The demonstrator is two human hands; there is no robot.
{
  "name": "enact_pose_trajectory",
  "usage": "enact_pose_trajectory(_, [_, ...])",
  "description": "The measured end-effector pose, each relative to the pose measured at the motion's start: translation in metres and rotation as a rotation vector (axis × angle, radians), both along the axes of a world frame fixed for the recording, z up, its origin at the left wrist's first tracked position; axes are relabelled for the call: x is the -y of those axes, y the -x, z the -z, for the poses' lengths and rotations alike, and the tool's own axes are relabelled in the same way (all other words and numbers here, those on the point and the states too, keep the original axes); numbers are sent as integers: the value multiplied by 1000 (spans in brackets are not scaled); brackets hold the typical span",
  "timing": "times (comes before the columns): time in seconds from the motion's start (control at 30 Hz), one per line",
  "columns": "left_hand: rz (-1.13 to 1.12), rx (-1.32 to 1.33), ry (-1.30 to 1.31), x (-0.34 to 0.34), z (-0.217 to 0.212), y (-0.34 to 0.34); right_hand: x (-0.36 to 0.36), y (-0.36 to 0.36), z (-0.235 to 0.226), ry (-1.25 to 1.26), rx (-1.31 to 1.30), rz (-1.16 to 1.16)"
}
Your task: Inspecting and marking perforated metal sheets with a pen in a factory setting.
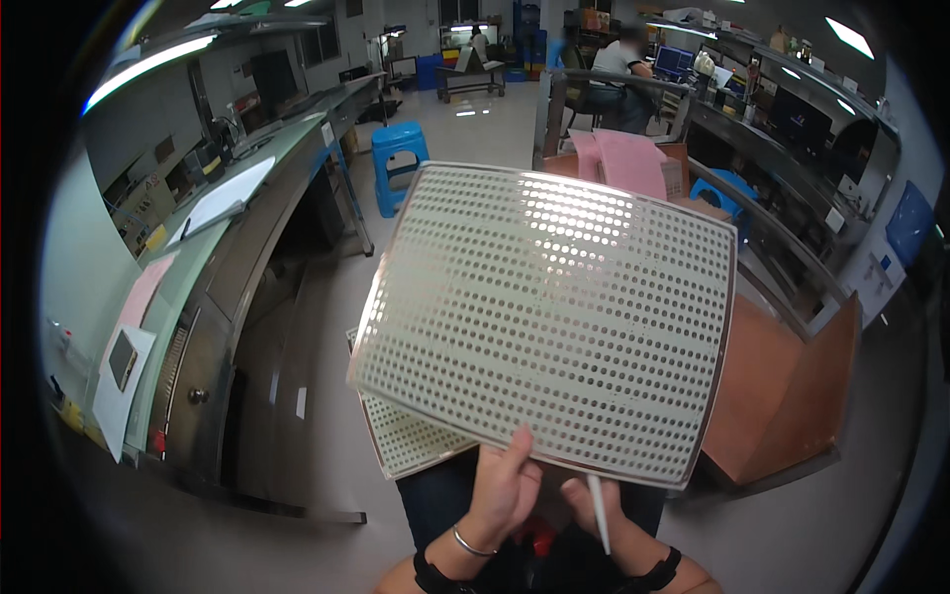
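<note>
A large pale panel [554, 317], patterned with rows of round shiny pads like a circuit board panel, is tilted up in front of me. My left hand [506, 487] pinches its near edge, thumb on top and fingers underneath. Close by on the right, my right hand [604, 515] is closed around a slim white pen-like stick [600, 520]. Some of its fingers are hidden below the panel's edge, so I cannot tell whether they touch it. Partly covered by the raised panel, a second similar panel [411, 441] lies lower left, above my legs.
On the left runs a long workbench [233, 233] with an open notebook [226, 198] and a phone [123, 358]. A blue stool [398, 163] stands ahead. To the right are a brown board-like bin [787, 386], pink cloths [628, 161] and a metal rail. Farther back, people sit at benches.
</note>
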State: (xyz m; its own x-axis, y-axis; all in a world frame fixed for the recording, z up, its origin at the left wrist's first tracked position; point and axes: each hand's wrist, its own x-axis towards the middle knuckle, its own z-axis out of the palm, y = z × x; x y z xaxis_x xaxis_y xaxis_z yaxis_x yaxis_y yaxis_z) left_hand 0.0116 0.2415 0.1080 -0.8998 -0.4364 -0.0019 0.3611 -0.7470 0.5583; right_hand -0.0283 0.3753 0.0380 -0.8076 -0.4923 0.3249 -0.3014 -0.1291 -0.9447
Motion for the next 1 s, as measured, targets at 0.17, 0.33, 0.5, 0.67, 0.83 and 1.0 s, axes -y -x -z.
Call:
enact_pose_trajectory(0.17, [153,115,1053,15,22,-18,18,23,-74,857,579,1])
enact_pose_trajectory(0.33, [616,79,540,64,64,-68,-49,101,-74,894,618,58])
enact_pose_trajectory(0.5, [643,60,308,74,80,-131,-93,113,-110,714,432,148])
enact_pose_trajectory(0.67, [624,44,354,71,99,-116,-89,104,-113,570,413,190])
enact_pose_trajectory(0.83, [597,14,429,59,107,-107,-92,100,-115,507,419,136])
enact_pose_trajectory(1.0, [571,-5,499,50,114,-102,-94,96,-117,499,464,155])
